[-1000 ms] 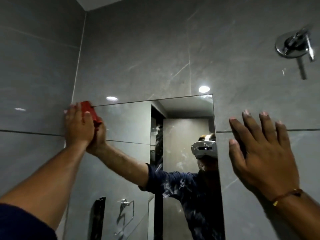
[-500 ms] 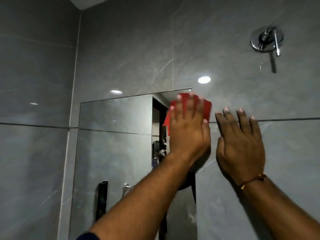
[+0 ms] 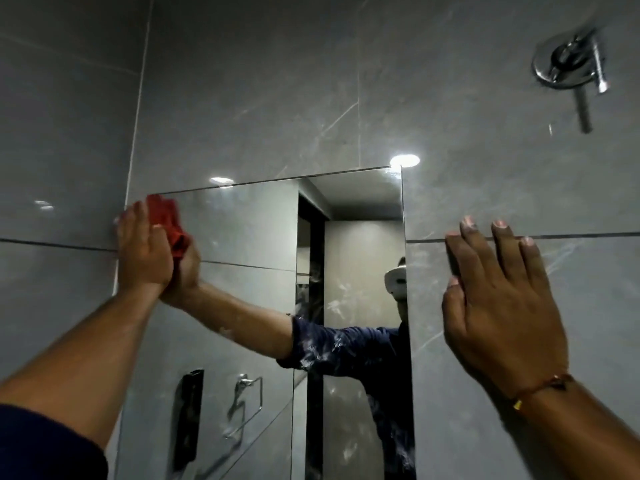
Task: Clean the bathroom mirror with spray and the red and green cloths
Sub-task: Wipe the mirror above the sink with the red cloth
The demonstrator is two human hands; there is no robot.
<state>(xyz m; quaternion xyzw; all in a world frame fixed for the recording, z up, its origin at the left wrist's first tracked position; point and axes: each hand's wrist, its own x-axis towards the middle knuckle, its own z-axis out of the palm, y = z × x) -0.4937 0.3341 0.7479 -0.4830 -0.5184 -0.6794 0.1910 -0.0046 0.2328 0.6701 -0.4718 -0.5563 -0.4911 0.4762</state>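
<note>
The left arm reaches up and forward, bare from the dark blue sleeve at the elbow. The left hand is flat, palm pushed forward, fingers straight, close together and pointing up. The right arm reaches up too, with a thin thread band around the wrist. The right hand is open and flat, palm forward, holding nothing. Its fingers point up and are a little spread, with the thumb out to the left side.

glossy tile wall, chrome valve
</note>
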